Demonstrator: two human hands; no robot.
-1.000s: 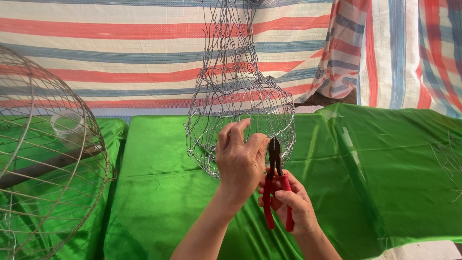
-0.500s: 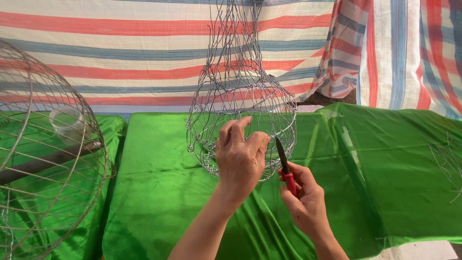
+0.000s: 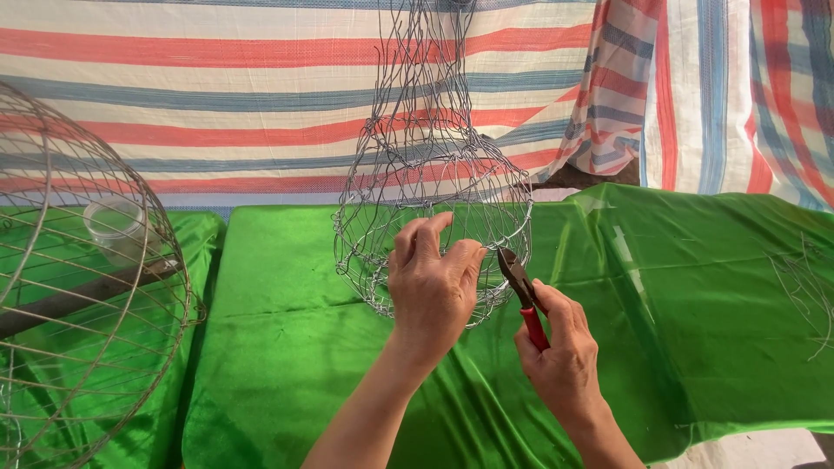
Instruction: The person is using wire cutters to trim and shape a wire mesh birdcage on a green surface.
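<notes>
While the left hand (image 3: 432, 282) grips the lower rim of a hanging wire basket (image 3: 432, 200), the right hand (image 3: 563, 352) brings a pair of red-handled pliers (image 3: 524, 293) up to the same rim from the right. The left grip is clenched on the wire, fingers curled over the rim and the back of the hand toward the camera. The right grip is clenched around the red handles, with the dark nose pointing up and to the left, its tip just beside the left fingertips at the basket's edge; whether the nose is actually touching the wire cannot be told.

The basket is a rounded cage of thin silver wire that narrows into a long neck running out of the top of the frame, and it hangs above a surface (image 3: 287, 287) draped in shiny green cloth. Behind it stretches a tarpaulin (image 3: 217, 104) striped in red, white and blue. At the far left stands a larger wire frame (image 3: 82, 295), domed and coarser in mesh, with a clear plastic cup (image 3: 113, 227) visible through it on the green cloth. Loose strands of thin wire (image 3: 804, 291) lie on the cloth at the far right, well apart from both hands.
</notes>
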